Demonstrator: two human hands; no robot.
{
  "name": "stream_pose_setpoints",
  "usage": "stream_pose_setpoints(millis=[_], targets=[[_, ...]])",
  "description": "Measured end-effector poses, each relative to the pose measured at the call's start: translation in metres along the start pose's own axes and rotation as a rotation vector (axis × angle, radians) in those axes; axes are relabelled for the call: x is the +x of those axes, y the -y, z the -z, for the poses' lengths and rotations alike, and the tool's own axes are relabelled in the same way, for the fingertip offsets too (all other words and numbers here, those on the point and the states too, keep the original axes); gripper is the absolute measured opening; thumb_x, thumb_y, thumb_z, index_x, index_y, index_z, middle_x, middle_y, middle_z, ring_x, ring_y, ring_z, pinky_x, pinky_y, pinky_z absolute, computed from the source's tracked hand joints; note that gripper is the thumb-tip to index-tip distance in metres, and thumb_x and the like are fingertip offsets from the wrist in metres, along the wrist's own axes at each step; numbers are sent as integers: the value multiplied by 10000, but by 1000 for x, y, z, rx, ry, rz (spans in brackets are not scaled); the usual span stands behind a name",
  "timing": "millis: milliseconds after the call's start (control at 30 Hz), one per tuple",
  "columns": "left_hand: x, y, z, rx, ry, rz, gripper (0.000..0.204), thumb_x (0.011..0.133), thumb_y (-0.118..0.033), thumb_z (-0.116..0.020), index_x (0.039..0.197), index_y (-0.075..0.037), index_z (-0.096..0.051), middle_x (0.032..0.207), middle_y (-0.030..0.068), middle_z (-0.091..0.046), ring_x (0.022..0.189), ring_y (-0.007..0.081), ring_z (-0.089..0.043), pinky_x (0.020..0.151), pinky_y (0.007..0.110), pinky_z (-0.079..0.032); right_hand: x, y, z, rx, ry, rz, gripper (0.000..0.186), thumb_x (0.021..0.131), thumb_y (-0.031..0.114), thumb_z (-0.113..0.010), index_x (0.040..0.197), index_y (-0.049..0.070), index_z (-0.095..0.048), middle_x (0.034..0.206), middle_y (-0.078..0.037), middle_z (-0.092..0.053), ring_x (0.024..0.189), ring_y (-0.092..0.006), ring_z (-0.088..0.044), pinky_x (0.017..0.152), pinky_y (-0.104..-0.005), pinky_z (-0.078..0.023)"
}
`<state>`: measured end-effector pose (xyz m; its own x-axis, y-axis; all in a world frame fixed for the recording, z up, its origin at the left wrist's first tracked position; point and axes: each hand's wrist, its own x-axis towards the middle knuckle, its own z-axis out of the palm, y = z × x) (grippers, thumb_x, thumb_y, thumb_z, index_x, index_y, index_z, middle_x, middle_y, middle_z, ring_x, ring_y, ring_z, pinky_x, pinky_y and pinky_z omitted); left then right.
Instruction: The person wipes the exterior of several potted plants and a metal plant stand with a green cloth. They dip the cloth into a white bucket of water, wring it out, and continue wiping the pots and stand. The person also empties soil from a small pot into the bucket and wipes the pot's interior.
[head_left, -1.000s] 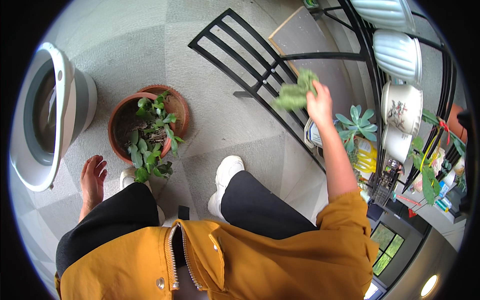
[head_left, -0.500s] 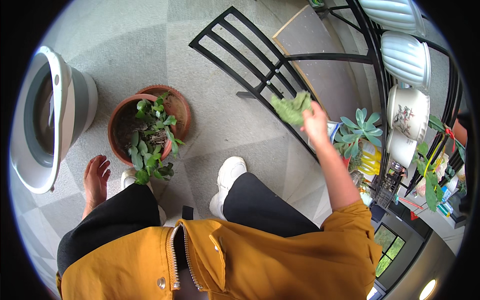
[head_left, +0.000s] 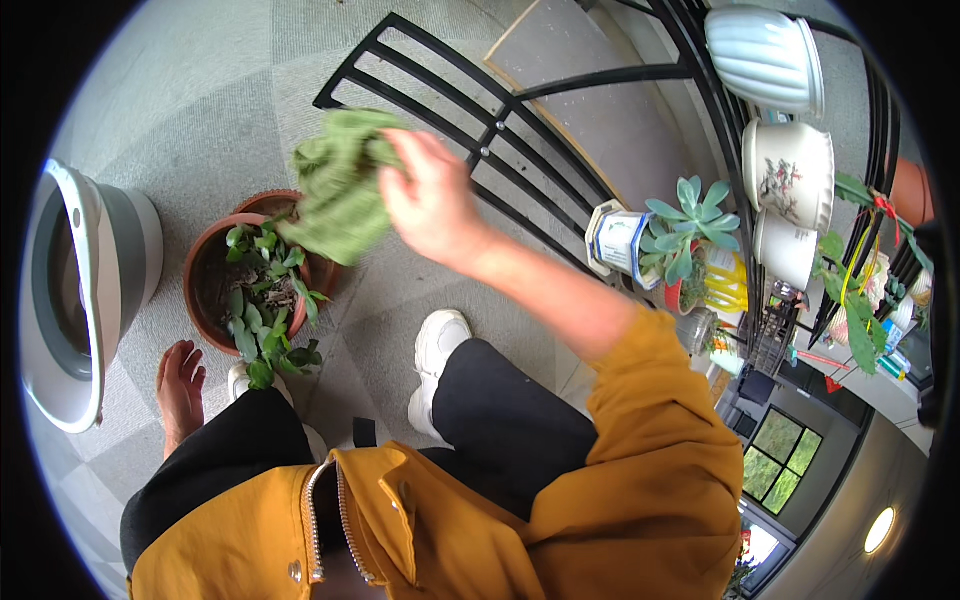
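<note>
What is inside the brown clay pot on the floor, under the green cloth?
Inside the clay pot are dark soil and a leafy green plant. The green cloth, held by the right hand, covers the pot's far rim, so that part is hidden.

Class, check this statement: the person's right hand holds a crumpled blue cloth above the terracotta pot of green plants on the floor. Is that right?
Not quite. The head view shows the cloth is green, not blue. The rest stands: the right hand holds it crumpled above the terracotta pot of green plants on the floor.
</note>
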<state>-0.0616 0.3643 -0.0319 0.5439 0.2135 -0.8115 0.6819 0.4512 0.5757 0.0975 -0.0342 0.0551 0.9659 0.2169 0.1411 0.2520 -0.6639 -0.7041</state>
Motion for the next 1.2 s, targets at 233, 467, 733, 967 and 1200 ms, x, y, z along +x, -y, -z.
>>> stream_pose_setpoints(millis=[233,467,733,967,1200], targets=[[2,-6,4,40,22,-2,211,930,-198,-488,1081,-64,-548,1038,41,-590,941,137,-549,776,259,-421,-75,-87,130,-668,-133,-590,471,806,81,-548,1245,-14,-405,1133,-234,-435,996,-360,-517,910,-423,-411],[0,-13,-7,57,63,-22,194,936,-206,-475,1051,-74,-560,1028,38,-595,927,132,-552,776,264,-419,-26,-125,78,-726,50,-722,534,723,22,-564,1208,-73,-363,1105,-271,-410,966,-413,-518,857,-451,-455],[-13,-8,-2,24,-30,-3,155,933,-190,-471,1006,-90,-563,989,19,-604,879,121,-563,737,262,-424,55,-86,8,-775,-5,-213,467,774,38,-530,1214,-21,-385,1014,-234,-432,887,-401,-552,752,-466,-479],[-15,-10,-2,28,-66,-17,166,928,-212,-480,1004,-89,-562,975,14,-603,873,122,-559,729,266,-416,134,-53,-58,-571,-136,-175,370,799,61,-518,1155,0,-442,1022,-205,-447,932,-366,-533,722,-443,-500],[-12,-11,-3,36,-57,-5,158,928,-205,-481,999,-90,-563,972,16,-604,871,124,-560,729,265,-416,107,-46,-60,-654,-156,195,354,807,74,-537,1148,-5,-482,972,-161,-458,757,-293,-593,587,-365,-544]])
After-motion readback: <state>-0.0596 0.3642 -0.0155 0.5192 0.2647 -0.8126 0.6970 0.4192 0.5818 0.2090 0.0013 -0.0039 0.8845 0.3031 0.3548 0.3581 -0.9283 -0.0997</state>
